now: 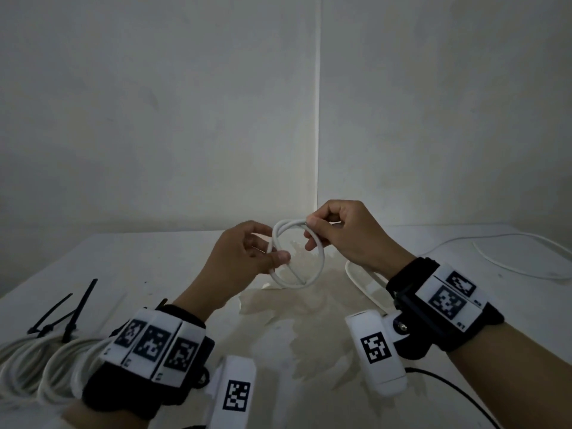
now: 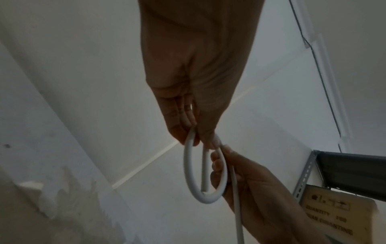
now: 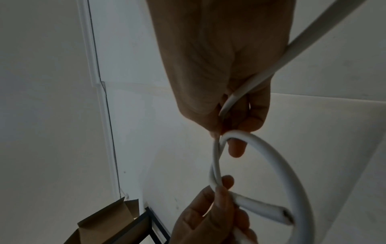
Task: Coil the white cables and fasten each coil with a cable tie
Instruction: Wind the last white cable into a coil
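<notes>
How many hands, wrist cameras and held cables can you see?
Hands: 2, left hand and right hand
Wrist cameras: 2, left camera and right camera
Held cable: 1
Total: 5

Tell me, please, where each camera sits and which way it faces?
Head: on the head, looking down at table, both hands, wristbands.
Left wrist: looks along left hand to cable; right hand opposite.
Right wrist: looks along right hand; left hand opposite.
All share the cable loop.
</notes>
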A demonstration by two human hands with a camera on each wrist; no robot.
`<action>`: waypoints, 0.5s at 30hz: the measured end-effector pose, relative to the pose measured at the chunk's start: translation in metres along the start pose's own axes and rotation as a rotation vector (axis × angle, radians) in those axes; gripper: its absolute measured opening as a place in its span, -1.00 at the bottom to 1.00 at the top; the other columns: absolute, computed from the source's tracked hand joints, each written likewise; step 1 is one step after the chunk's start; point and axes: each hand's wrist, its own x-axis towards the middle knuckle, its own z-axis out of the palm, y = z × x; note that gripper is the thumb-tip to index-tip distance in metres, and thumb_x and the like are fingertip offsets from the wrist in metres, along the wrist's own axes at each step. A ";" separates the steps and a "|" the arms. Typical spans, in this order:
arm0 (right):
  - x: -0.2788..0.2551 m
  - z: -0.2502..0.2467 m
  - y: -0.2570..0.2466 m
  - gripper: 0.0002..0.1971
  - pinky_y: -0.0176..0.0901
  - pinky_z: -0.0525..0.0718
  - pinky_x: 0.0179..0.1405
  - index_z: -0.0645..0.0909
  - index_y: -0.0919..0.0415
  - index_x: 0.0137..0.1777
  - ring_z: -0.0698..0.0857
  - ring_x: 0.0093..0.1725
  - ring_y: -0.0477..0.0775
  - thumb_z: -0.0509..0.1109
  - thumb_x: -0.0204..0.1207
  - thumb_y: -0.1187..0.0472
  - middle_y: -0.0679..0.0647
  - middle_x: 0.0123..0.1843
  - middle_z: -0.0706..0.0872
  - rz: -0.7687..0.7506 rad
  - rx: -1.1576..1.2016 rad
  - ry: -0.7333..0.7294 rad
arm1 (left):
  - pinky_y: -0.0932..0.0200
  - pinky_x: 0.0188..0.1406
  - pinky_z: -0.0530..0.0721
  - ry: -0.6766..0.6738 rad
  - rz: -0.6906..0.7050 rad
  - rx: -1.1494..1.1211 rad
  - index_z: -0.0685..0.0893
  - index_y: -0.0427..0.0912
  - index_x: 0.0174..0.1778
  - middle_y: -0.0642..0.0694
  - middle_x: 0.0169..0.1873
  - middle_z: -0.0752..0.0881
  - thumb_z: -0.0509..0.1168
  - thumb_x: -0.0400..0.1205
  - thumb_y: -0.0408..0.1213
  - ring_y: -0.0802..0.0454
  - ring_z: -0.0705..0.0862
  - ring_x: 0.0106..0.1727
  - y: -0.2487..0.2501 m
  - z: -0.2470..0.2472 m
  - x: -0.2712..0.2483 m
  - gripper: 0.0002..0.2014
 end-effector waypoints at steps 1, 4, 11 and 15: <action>-0.001 0.000 -0.001 -0.86 -0.25 0.75 -0.27 0.60 0.32 -0.22 0.75 -0.45 -0.05 0.32 0.56 0.33 0.12 -0.34 0.73 0.003 0.003 -0.006 | 0.15 -0.29 0.77 0.016 0.029 0.076 0.67 -0.15 -0.20 -0.15 -0.42 0.69 0.53 0.37 -0.42 0.05 0.72 -0.45 -0.001 0.001 0.001 -0.80; -0.005 0.006 -0.004 -0.83 -0.29 0.68 -0.41 0.58 0.29 -0.26 0.70 -0.52 -0.08 0.31 0.57 0.34 0.05 -0.47 0.70 -0.003 0.005 -0.028 | 0.13 -0.21 0.72 0.145 0.123 0.291 0.71 -0.19 -0.24 -0.10 -0.42 0.72 0.50 0.42 -0.36 -0.07 0.72 -0.36 -0.008 0.003 0.005 -0.91; -0.004 0.012 0.001 -0.80 -0.35 0.56 -0.52 0.57 0.26 -0.30 0.58 -0.61 -0.12 0.31 0.57 0.31 -0.02 -0.59 0.69 0.038 0.025 -0.034 | 0.20 -0.47 0.37 0.309 0.412 0.718 0.67 -0.32 -0.24 -0.13 -0.35 0.55 0.40 0.46 -0.46 -0.08 0.49 -0.42 -0.017 0.002 0.010 -0.97; -0.002 0.008 0.006 -0.79 -0.38 0.56 -0.53 0.56 0.24 -0.30 0.60 -0.60 -0.16 0.30 0.58 0.31 -0.07 -0.61 0.67 0.027 -0.010 -0.017 | 0.43 -0.46 0.41 0.177 0.297 0.466 0.56 -0.25 -0.19 -0.14 -0.22 0.65 0.29 0.56 -0.44 0.08 0.51 -0.36 -0.016 0.005 0.007 -0.95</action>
